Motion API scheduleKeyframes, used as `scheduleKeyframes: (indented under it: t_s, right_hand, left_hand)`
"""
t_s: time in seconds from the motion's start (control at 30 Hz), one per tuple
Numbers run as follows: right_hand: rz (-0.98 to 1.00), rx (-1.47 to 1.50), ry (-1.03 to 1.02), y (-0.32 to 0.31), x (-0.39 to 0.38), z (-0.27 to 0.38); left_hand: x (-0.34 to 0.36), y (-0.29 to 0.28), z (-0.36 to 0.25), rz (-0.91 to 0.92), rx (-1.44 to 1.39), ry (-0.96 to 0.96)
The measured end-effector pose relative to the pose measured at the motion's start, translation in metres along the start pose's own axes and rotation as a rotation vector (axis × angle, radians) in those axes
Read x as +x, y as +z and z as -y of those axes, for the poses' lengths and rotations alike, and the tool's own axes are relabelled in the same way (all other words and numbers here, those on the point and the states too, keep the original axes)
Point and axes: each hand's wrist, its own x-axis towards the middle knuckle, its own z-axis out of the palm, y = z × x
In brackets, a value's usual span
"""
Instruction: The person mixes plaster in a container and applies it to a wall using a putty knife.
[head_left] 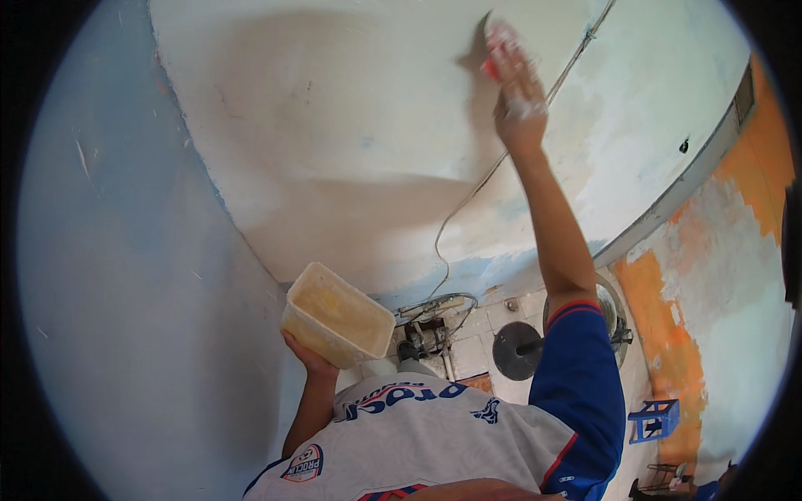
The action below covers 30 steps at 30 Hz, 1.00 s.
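My right hand [522,104], smeared with white paste, is raised high against the pale wall [376,92]. Its fingers are closed on a putty knife [496,33] with some red on it, coated in white, whose thin edge lies at or close to the wall. Low on the left, my left hand [311,354] supports a cream rectangular plastic tub [338,313] from its outer side, fingers wrapped under it. The tub is tilted with its mouth up, and yellowish residue coats the inside. Whether any paste lies deeper in it, I cannot tell.
A cable [478,185] runs down the wall past my right wrist. A blue wall [125,250] meets it at the left corner. Below are a pump-like machine [428,336] with pipes, a round black base [518,351], a blue stool [655,420] and an orange patched wall [668,342].
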Motion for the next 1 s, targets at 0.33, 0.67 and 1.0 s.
scheduleKeyframes:
  t_s: [0.33,0.67,1.0]
  right_hand:
    - [-0.027,0.285,0.058,-0.018,-0.024,0.054]
    - [0.147,0.000,-0.041,0.029,-0.047,0.054]
    - [-0.212,-0.088,0.005,0.005,0.028,0.016]
  left_hand:
    - [0.006,-0.003,0.004,0.029,0.017,0.037]
    - [0.002,0.003,0.007,-0.012,0.049,0.053]
    - [-0.005,0.000,0.002,0.025,0.030,0.092]
